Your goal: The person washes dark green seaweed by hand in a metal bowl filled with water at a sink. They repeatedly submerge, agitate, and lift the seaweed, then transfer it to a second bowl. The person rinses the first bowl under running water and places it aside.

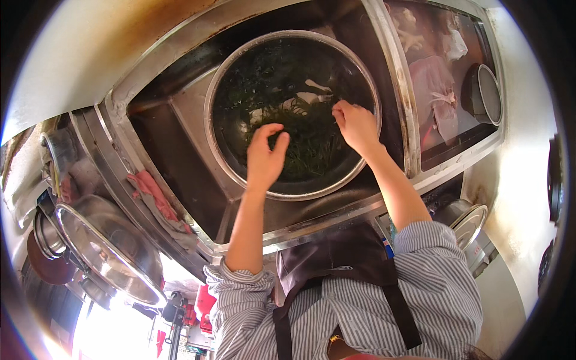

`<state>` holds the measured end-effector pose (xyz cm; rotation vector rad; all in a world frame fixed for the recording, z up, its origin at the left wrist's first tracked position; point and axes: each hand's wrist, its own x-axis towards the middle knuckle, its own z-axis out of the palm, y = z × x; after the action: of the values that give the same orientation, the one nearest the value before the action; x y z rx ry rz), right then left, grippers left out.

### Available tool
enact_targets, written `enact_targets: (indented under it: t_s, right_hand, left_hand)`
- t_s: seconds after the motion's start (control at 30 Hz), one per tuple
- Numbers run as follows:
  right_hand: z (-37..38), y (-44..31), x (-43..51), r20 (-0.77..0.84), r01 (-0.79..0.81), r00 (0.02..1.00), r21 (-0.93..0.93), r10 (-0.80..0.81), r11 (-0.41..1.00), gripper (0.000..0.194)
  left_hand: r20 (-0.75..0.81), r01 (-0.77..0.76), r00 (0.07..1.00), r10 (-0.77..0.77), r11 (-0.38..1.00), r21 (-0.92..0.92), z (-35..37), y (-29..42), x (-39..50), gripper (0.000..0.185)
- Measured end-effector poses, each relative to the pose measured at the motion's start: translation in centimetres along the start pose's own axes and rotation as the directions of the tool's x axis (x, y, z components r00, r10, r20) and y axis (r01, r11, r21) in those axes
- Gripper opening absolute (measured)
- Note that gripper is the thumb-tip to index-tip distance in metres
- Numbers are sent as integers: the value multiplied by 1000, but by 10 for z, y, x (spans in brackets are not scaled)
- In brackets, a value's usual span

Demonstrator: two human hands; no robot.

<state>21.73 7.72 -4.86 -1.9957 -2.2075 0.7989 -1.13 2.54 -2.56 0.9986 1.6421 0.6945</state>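
Observation:
A large round metal basin (pixel 213 148) stands in the left sink compartment (pixel 191 130). Dark liquid fills it, with leafy greens (pixel 310 144) in a loose mass. Pale pieces (pixel 303 100) show among the leaves; what they are is not clear. My left hand (pixel 266 157) is over the basin's near left part, thumb and forefinger apart, with nothing seen between them. Over the right part of the basin, my right hand (pixel 356 125) has its fingers curled together at the tips. Whether something small is pinched there is hidden.
A metal divider (pixel 398 90) separates the right compartment, where a tied plastic bag (pixel 434 85), pale knobbly pieces (pixel 407 29) and a round metal container (pixel 489 94) sit in reddish water. Pink and grey cloths (pixel 157 198) drape the left rim. Beyond hangs a large metal bowl (pixel 108 243).

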Motion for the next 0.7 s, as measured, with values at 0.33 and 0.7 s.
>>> enact_targets:
  t_s: [0.33,0.7]
  right_hand:
    - [-75,-79,-35,-44,148,984,738,-173,658,22]
    - [-96,-93,-32,-75,256,960,614,-268,746,41]
  left_hand:
    - [297,-74,935,193,927,-367,36,31,-13,59]
    - [339,-334,907,251,918,213,11,28,-26,68]
